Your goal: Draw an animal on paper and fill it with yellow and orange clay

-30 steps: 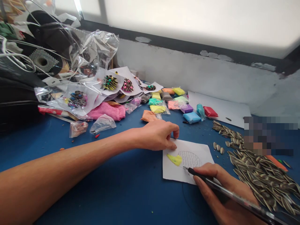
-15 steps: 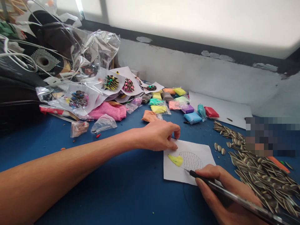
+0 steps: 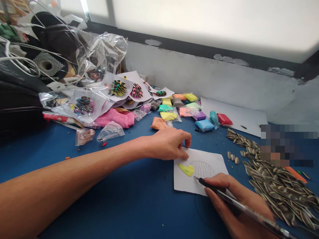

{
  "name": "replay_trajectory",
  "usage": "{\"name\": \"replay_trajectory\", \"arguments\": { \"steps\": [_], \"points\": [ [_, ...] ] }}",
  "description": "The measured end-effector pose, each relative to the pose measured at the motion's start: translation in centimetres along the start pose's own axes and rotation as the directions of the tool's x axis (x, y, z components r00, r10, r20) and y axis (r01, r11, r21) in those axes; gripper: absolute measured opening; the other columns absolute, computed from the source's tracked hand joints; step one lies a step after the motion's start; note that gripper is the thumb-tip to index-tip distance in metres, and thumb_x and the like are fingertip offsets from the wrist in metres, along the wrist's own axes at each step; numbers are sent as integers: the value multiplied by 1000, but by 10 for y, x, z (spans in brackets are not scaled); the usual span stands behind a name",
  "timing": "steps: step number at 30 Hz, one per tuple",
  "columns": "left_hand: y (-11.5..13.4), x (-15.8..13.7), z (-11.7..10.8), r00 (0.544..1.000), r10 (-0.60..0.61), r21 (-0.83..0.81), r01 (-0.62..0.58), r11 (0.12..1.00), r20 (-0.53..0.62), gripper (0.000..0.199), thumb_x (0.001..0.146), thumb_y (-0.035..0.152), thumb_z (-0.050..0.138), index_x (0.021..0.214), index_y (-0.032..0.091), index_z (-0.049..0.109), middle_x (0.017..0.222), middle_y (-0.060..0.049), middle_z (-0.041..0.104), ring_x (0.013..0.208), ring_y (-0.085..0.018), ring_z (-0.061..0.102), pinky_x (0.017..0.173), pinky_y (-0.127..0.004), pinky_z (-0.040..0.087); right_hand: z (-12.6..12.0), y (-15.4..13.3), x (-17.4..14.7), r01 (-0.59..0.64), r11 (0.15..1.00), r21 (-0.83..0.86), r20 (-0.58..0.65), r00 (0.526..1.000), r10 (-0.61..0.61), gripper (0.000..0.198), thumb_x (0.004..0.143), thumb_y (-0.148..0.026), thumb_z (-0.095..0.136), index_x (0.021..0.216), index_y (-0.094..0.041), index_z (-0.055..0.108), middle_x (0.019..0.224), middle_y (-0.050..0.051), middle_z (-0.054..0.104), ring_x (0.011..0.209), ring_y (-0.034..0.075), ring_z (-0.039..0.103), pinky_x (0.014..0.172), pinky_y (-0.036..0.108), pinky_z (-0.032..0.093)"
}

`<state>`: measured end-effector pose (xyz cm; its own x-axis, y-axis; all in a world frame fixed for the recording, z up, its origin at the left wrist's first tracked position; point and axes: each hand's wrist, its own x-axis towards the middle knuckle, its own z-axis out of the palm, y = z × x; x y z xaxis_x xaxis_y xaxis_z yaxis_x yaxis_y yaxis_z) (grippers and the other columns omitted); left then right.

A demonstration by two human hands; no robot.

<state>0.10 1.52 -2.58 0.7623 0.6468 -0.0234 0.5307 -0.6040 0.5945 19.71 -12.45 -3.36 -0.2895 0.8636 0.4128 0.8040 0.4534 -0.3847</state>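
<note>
A white sheet of paper (image 3: 183, 183) lies on the blue table, bearing a pen-drawn oval (image 3: 203, 170) filled with fine wavy lines. Against the oval's left side sits a flattened piece of yellow clay (image 3: 186, 170), pointed at its far end. My left hand (image 3: 168, 144) reaches across with bent fingers, its thumb and index finger holding the paper's upper left corner. In my right hand (image 3: 239, 199) a black pen with a clear barrel (image 3: 225, 196) is gripped, its tip at the paper just below the oval, right of the clay.
Striped sunflower seeds (image 3: 281, 186) are heaped at the right. Wrapped clay blocks in several colours (image 3: 204, 125) lie beyond the paper. Seed-and-clay pictures (image 3: 118, 88), a pink cloth (image 3: 117, 118) and plastic bags (image 3: 109, 131) crowd the left back. A white sheet (image 3: 239, 114) lies along the wall.
My right hand and the pen have shifted slightly left, bringing the tip nearer the yellow clay. My left hand stays in place on the paper.
</note>
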Motion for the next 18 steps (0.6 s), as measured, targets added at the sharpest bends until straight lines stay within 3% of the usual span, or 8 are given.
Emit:
{"name": "replay_trajectory", "arguments": {
  "steps": [18],
  "points": [
    [0,0,1,1000,5,-9,-6,1000,-4,26,75,31,70,97,18,62,71,3,64,63,-12,56,58,-25,32,0,0,-2,35,999,-8,13,999,-35,11,89,-20,58,98,-26,58,80,-4,71,67,10,71,62,16,54]
  ]
}}
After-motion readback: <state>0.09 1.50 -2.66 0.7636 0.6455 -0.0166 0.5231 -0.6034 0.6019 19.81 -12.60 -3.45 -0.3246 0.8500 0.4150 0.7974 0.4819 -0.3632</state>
